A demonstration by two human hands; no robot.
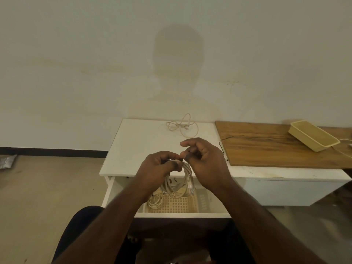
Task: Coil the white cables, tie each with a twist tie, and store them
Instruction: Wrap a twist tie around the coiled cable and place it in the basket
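Both hands (182,164) pinching coiled cable (187,178)

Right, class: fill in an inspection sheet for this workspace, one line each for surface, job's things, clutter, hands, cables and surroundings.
Surface: white table top, wooden board beside it.
Job's things: coiled cable held over the open drawer; lattice basket inside holds a tied coil.
Clutter: yellow tray on the board.
Hands: left hand grips the coil; right hand pinches at its top.
Cables: loose cable near the wall; thin black wire.
Surroundings: plain wall, bare floor.
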